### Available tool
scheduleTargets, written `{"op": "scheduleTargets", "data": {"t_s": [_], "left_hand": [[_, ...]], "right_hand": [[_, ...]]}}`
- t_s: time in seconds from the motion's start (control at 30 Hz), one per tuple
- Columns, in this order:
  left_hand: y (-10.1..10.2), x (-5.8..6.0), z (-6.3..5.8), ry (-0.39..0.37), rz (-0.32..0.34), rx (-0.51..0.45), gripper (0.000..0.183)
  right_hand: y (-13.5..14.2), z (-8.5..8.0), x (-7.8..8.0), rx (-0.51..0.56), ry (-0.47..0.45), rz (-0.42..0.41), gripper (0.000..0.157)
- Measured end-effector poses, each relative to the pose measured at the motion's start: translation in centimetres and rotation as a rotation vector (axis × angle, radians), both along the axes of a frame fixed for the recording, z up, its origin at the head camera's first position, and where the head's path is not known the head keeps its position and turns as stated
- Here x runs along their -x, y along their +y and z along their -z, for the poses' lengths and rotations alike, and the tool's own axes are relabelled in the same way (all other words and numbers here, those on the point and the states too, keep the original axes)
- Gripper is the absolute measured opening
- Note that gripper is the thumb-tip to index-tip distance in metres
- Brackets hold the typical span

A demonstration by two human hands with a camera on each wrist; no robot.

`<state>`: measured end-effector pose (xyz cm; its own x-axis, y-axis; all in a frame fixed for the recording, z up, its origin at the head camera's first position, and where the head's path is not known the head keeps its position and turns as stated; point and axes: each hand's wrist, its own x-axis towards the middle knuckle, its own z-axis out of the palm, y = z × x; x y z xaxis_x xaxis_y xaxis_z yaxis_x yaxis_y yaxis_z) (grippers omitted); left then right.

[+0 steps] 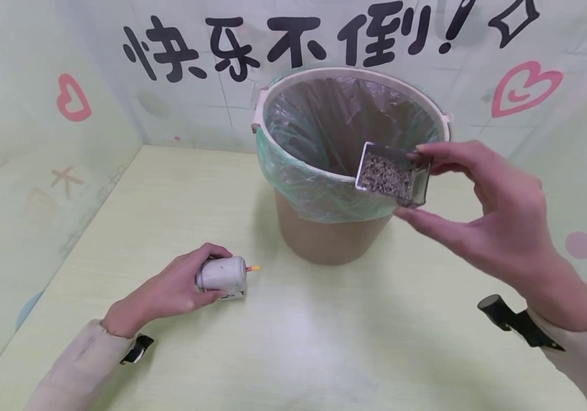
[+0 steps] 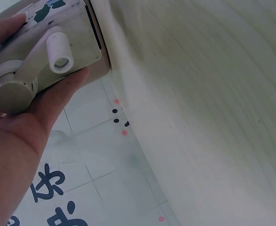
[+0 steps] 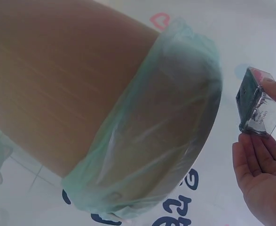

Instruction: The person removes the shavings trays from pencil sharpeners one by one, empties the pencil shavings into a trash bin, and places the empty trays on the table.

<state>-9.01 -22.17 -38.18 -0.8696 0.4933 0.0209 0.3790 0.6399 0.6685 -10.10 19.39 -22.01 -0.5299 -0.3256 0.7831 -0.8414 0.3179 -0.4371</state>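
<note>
My left hand grips a white hand-crank pencil sharpener low over the table. A yellow and red tip, perhaps a pencil, sticks out of its right end. In the left wrist view the crank handle shows on the sharpener's back. Between thumb and fingers, my right hand pinches a clear plastic shavings drawer at its right side. Dark grey-brown shavings lie inside it. The drawer is tilted, its open side towards the head camera, and overlaps the front rim of the bin in this view.
The brown bin has a light rim and a green plastic liner folded over it. It stands on the pale wooden table against the back wall, which carries black lettering. A black strap mount sits at the right wrist.
</note>
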Motion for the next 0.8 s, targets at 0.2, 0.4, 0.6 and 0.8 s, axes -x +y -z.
{"op": "scheduleTargets", "data": {"t_s": [0.2, 0.4, 0.6, 0.8], "left_hand": [[0.0, 0.1, 0.2, 0.002, 0.012, 0.005, 0.055], [0.0, 0.2, 0.3, 0.003, 0.011, 0.005, 0.055], [0.1, 0.3, 0.6, -0.001, 0.014, 0.008, 0.055], [0.4, 0.4, 0.7, -0.028, 0.019, 0.006, 0.054]], "right_hand": [[0.4, -1.1, 1.4, -0.096, 0.008, 0.108, 0.058], [0.7, -1.8, 3.0, -0.193, 0.029, 0.217, 0.067], [0.7, -2.7, 4.7, -0.288, 0.044, 0.273, 0.067], [0.9, -3.5, 6.2, -0.349, 0.003, 0.312, 0.066]]}}
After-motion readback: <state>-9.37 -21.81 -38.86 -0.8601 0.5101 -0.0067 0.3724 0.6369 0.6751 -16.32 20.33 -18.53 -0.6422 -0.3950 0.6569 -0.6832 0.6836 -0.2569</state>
